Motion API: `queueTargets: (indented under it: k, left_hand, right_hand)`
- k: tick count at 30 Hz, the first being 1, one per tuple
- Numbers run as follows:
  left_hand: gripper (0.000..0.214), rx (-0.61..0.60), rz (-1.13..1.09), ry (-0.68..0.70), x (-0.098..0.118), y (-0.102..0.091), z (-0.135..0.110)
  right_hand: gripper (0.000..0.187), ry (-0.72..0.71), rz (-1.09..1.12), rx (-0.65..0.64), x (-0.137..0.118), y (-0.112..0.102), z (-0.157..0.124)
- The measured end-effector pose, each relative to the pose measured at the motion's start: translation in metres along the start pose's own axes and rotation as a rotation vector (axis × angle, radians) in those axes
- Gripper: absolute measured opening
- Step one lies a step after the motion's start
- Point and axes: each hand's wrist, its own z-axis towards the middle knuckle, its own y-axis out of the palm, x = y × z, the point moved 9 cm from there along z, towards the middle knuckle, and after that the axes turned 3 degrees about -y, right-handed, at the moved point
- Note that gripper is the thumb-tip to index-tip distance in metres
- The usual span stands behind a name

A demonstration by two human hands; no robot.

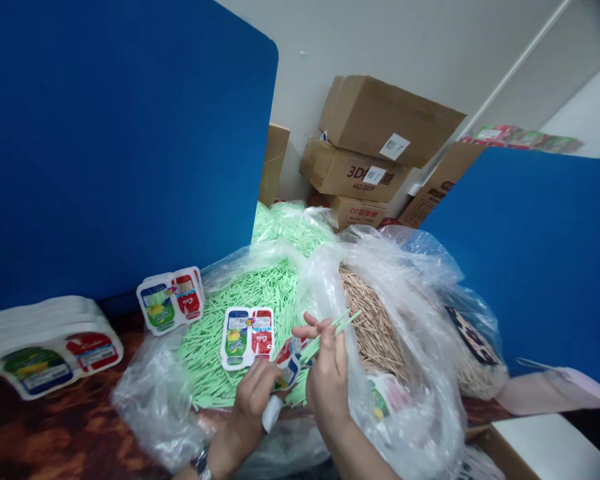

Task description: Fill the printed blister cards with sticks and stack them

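My left hand [253,403] is closed on a small printed drink-design packet [289,367], which is bent in its grip. Several thin green sticks [349,320] are pinched in my right hand [329,380], close beside the packet; their lower ends pass behind my fingers. Below both hands spreads a heap of loose green sticks [230,287] in a clear plastic bag. A flat two-part Sprite and Cola packet [248,338] lies on that heap. To its left rest more such packets [171,300], overlapping. Brown sticks [373,320] fill another clear bag to the right.
Stacked white-edged packets [55,353] stand at the left on the dark patterned table [95,433]. Blue partitions [115,147] rise on both sides. Cardboard boxes [385,120] are piled against the wall. A pink translucent object [555,390] and a white box [555,443] lie at the right.
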Motion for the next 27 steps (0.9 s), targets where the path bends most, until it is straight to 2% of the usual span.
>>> queueTargets:
  k: [4, 8, 9, 13, 16, 17, 18, 20, 22, 24, 27]
  left_hand:
    - [0.011, 0.006, -0.045, -0.035, -0.001, -0.001, 0.003]
    - [0.012, 0.002, -0.051, -0.027, -0.004, -0.002, 0.004]
    - [0.012, -0.001, -0.045, -0.024, -0.005, -0.002, 0.005]
    - [0.010, 0.020, -0.043, -0.015, -0.007, -0.005, 0.005]
    - [0.009, 0.025, -0.046, -0.024, -0.008, -0.008, 0.006]
    - [0.009, 0.015, -0.045, -0.033, -0.010, -0.009, 0.006]
    - [0.010, 0.005, -0.043, -0.043, -0.013, -0.011, 0.005]
    - [0.011, 0.000, -0.034, -0.061, -0.019, -0.017, 0.003]
    - [0.012, 0.024, -0.016, -0.075, -0.027, -0.027, 0.000]
    - [0.011, 0.055, -0.006, -0.072, -0.032, -0.038, -0.003]
    - [0.013, 0.080, -0.015, -0.052, -0.035, -0.050, -0.009]
  right_hand:
    - [0.034, -0.208, -0.049, -0.104, -0.013, 0.007, -0.008]
    - [0.024, -0.425, -0.216, -0.220, -0.021, 0.009, -0.011]
    - [0.025, -0.459, -0.237, -0.247, -0.022, 0.009, -0.011]
    - [0.048, -0.555, -0.277, -0.322, -0.029, 0.003, -0.007]
    - [0.046, -0.764, -0.435, -0.499, -0.039, 0.015, -0.019]
    - [0.045, -0.794, -0.457, -0.524, -0.040, 0.015, -0.020]
    - [0.045, -0.783, -0.447, -0.497, -0.039, 0.010, -0.016]
    - [0.040, -0.661, -0.390, -0.359, -0.030, -0.010, -0.001]
    - [0.029, -0.553, -0.397, -0.326, -0.009, -0.019, 0.010]
    - [0.019, -0.561, -0.516, -0.488, 0.017, -0.007, 0.005]
    - [0.015, -0.694, -0.889, -0.731, 0.062, 0.022, -0.017]
